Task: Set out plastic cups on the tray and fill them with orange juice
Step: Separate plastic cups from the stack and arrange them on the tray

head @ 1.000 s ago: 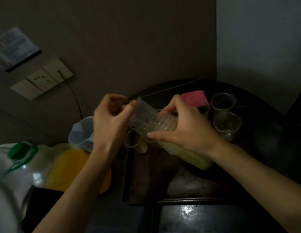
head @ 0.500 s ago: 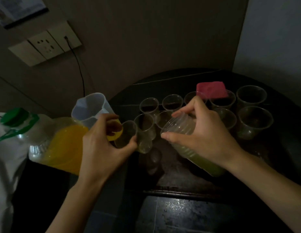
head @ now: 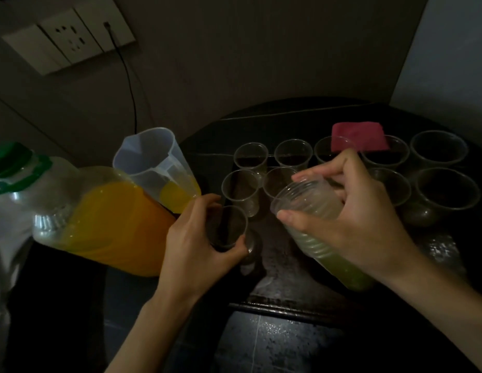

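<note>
My left hand grips a single clear plastic cup upright at the near left corner of the dark tray. My right hand holds a tilted stack of nested clear cups, its open end pointing left. Several empty clear cups stand in two rows across the tray's far part. A big jug of orange juice with a green cap lies to the left. Behind that jug a clear pitcher holds a little orange juice.
A pink cloth lies on the back cups. The tray sits on a dark round table against a wall. A wall socket with a black cable is at the upper left. White fabric lies at the far left.
My left hand pulled one cup off the stack and carried it down to the tray's near left corner. The view shifted, bringing the jug, pitcher and cup rows closer.
</note>
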The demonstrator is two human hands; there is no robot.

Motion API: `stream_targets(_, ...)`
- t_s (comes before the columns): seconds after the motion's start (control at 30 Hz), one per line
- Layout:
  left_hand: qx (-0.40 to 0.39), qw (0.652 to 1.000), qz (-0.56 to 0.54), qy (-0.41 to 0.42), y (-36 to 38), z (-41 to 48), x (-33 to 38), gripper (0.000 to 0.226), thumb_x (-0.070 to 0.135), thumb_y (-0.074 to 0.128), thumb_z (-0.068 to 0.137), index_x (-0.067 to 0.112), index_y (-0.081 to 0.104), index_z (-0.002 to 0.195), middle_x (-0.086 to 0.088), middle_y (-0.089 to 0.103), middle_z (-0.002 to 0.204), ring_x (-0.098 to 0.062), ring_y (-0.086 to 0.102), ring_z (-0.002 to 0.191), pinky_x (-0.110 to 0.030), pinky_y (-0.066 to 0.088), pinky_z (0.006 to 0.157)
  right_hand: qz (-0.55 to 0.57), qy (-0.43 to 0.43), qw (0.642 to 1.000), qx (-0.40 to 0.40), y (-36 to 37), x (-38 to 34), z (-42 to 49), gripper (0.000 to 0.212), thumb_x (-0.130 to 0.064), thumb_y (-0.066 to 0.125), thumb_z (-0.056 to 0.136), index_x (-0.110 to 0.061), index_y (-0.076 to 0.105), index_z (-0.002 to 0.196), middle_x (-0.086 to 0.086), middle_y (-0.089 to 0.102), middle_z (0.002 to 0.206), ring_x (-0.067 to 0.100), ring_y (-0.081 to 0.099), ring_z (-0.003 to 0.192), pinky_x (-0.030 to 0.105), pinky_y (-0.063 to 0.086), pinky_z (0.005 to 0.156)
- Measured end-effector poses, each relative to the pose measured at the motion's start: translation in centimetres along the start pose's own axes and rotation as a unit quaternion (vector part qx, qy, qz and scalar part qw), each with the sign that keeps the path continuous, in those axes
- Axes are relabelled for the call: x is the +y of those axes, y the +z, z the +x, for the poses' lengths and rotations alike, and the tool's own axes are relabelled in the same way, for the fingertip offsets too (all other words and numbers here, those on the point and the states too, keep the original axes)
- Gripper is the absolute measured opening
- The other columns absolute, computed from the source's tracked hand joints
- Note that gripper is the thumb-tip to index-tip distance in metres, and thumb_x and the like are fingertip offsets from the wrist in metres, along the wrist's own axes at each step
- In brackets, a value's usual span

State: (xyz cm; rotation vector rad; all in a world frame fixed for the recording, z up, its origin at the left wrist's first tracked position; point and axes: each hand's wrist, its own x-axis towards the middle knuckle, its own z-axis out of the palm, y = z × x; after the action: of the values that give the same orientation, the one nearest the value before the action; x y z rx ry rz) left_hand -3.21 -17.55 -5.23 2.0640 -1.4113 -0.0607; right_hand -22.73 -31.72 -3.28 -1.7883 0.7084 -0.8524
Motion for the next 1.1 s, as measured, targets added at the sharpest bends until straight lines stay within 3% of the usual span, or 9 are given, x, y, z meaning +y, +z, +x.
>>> stream_targets(0.13, -0.009, 1.0, 0.0, 0.005, 0.6, 0.0, -0.1, 0.065, 0.042, 0.086, 0.071, 0.023, 0.056, 0.125, 0.01, 0.062, 0.118, 0.002, 0.059, 0.106, -0.008, 0.048, 0.087, 0.023, -0.006, 1.0, 0.009, 0.0, -0.3, 0.0, 0.062, -0.059, 0.084, 0.061, -0.03, 0.052, 0.105, -0.012, 0.07, 0.112, 0.002, 0.071, 0.099, 0.02, 0.058, 0.079)
stream_targets(0.27, -0.007, 1.0, -0.005, 0.019, 0.9, 0.0, 0.0, 0.062, 0.04, 0.086, 0.071, 0.025, 0.057, 0.123, 0.012, 0.06, 0.116, 0.005, 0.059, 0.105, -0.009, 0.047, 0.089, 0.039, -0.005, 0.999, 0.021, -0.2, -0.4, 0.0, 0.059, -0.05, 0.087, 0.062, -0.025, 0.053, 0.104, -0.009, 0.071, 0.109, 0.002, 0.072, 0.093, 0.016, 0.056, 0.074)
stream_targets(0.37, -0.004, 1.0, -0.004, 0.02, 0.9, 0.1, 0.0, 0.062, 0.039, 0.087, 0.072, 0.025, 0.057, 0.124, 0.011, 0.061, 0.117, 0.005, 0.059, 0.106, -0.009, 0.048, 0.088, 0.041, -0.003, 0.999, 0.022, -0.3, -0.2, 0.0, 0.06, -0.049, 0.087, 0.062, -0.023, 0.053, 0.104, -0.009, 0.071, 0.109, 0.003, 0.072, 0.094, 0.017, 0.056, 0.075)
stream_targets(0.53, 0.008, 0.999, 0.026, 0.035, 1.2, 0.2, 0.0, 0.063, 0.045, 0.084, 0.073, 0.025, 0.056, 0.125, 0.009, 0.061, 0.118, -0.003, 0.058, 0.108, -0.024, 0.054, 0.087, 0.032, -0.003, 0.999, 0.022, -0.4, -0.1, 0.0, 0.063, -0.051, 0.087, 0.062, -0.021, 0.053, 0.106, -0.01, 0.07, 0.111, 0.003, 0.072, 0.094, 0.02, 0.057, 0.078)
stream_targets(0.8, 0.001, 0.999, 0.013, 0.04, 1.3, 0.3, 0.0, 0.054, 0.041, 0.085, 0.072, 0.022, 0.061, 0.117, 0.01, 0.059, 0.112, -0.004, 0.06, 0.1, -0.018, 0.052, 0.079, 0.032, -0.005, 0.999, 0.026, -0.5, 0.0, -0.1, 0.064, -0.052, 0.088, 0.065, -0.02, 0.053, 0.108, -0.01, 0.07, 0.113, 0.005, 0.072, 0.097, 0.021, 0.058, 0.078)
stream_targets(0.97, -0.011, 0.998, 0.009, 0.053, 1.3, 0.3, -0.2, 0.062, 0.046, 0.08, 0.073, 0.022, 0.057, 0.125, 0.011, 0.056, 0.118, 0.0, 0.056, 0.106, -0.014, 0.05, 0.086, 0.039, -0.001, 0.999, 0.038, -0.5, 0.1, -0.2, 0.07, -0.049, 0.09, 0.064, -0.019, 0.051, 0.113, -0.01, 0.069, 0.115, 0.005, 0.071, 0.101, 0.021, 0.058, 0.08)
stream_targets(1.1, 0.015, 0.997, 0.029, 0.07, 1.0, 0.0, -0.5, 0.058, 0.053, 0.07, 0.08, 0.015, 0.061, 0.123, 0.003, 0.058, 0.118, -0.011, 0.058, 0.106, -0.027, 0.052, 0.084, 0.039, -0.004, 0.998, 0.047, -0.5, -0.1, -0.3, 0.07, -0.046, 0.089, 0.06, -0.021, 0.047, 0.111, -0.01, 0.069, 0.117, 0.005, 0.069, 0.106, 0.024, 0.058, 0.086)
